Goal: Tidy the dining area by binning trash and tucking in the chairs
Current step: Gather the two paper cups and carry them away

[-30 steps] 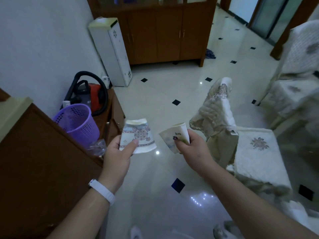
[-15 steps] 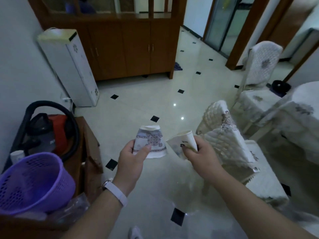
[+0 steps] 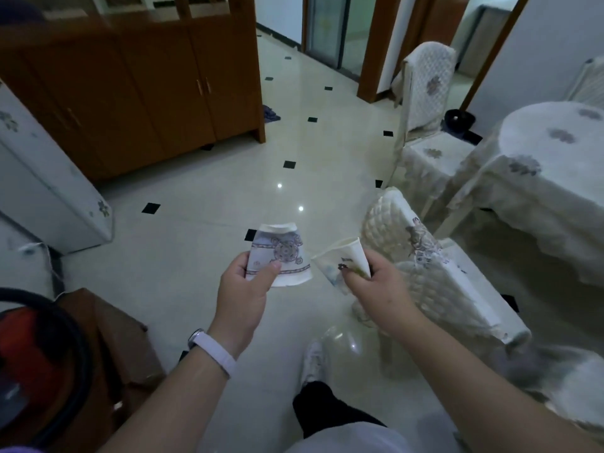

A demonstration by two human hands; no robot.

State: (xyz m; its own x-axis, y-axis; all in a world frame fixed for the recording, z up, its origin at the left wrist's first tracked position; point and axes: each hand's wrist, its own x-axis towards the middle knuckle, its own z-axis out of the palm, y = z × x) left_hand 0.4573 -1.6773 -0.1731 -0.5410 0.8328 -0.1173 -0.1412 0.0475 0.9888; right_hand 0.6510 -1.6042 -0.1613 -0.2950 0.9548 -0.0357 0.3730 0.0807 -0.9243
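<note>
At the far left edge of the head view, a red vacuum cleaner (image 3: 29, 348) with a black hose stands low against the wall, with a white appliance (image 3: 49, 191) behind it and a wooden cabinet (image 3: 147, 93) beyond. No bin can be identified with certainty; only a purple sliver shows at the bottom left corner. At centre, the left hand (image 3: 243, 299), a white wristband (image 3: 215, 353) at its wrist, has its grip closed on a flattened patterned paper cup (image 3: 277, 256), thumb on the front face and fingers behind. Just beside it, apart by a narrow gap, the second paper cup (image 3: 341, 261), crumpled, is pinched in the grip of the right hand (image 3: 379, 286). Both cups are held in the air over the glossy tiled floor (image 3: 202, 178). To the right, the near chair (image 3: 425, 273) stands pulled out and angled away from the cloth-covered surface (image 3: 539, 158); the far chair (image 3: 425, 103) also sits out from it. Judgement: the binning step is in hand and no chair is tucked. Risks noted: each cup is held by a light pinch on crushed paper, so a slackened thumb could drop it, and any dregs would wet a slick floor. With both hands occupied, a chair cannot be pushed in safely. The near chair lies close to the walking line, and its loose cover could catch a leg.
</note>
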